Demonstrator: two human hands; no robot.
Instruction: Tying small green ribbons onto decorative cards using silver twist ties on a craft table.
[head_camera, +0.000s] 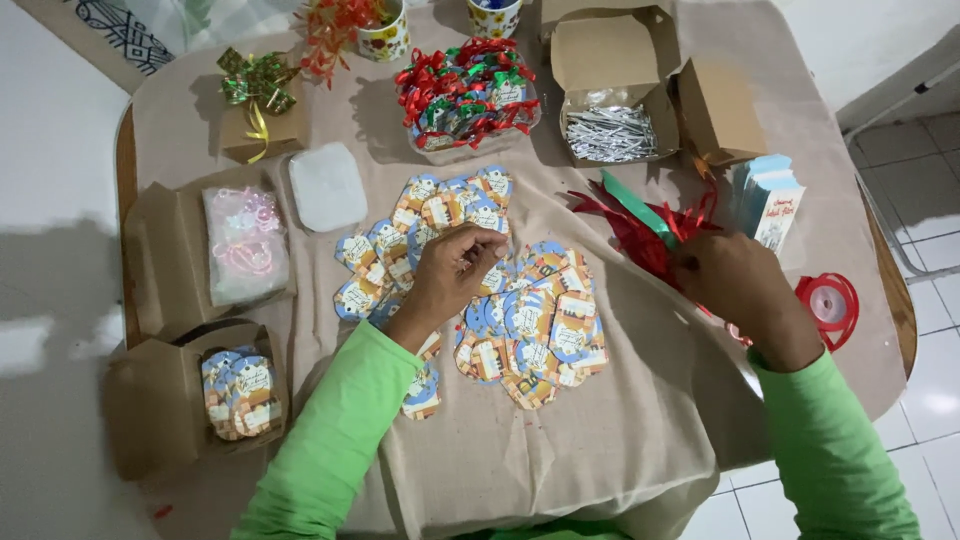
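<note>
Bending over a cloth-covered table (600, 440), a person in green sleeves works among a heap of printed paper gift tags (520, 310) spread across the table's middle; the left hand (455, 270) is curled with its fingertips pinched on one tag at the top of the heap, while the right hand (735, 280) is closed around a bunch of red ribbon strips (640, 235) toward the right edge, a green strip (635, 205) lying among them. Loose tags overlap thickly, so a pinch could well lift two at once or nudge neighbours out of the pile, and a few near the front already sit apart from the rest. Ribbon ends trail from the right fist and could snag the tags or tangle with one another. A red ribbon spool (830, 303) rests close to the right edge, where a stray sleeve might push it off. Along the far edge stand a clear tub of finished tags with red and green bows (468, 95) and an open cardboard box of silver twist ties (610, 133); at the left edge sit a white foam pad (327, 187), a bag of pale ribbon bows (245, 243) and a box of more tags (240, 393), crowding any reach to that side.
</note>
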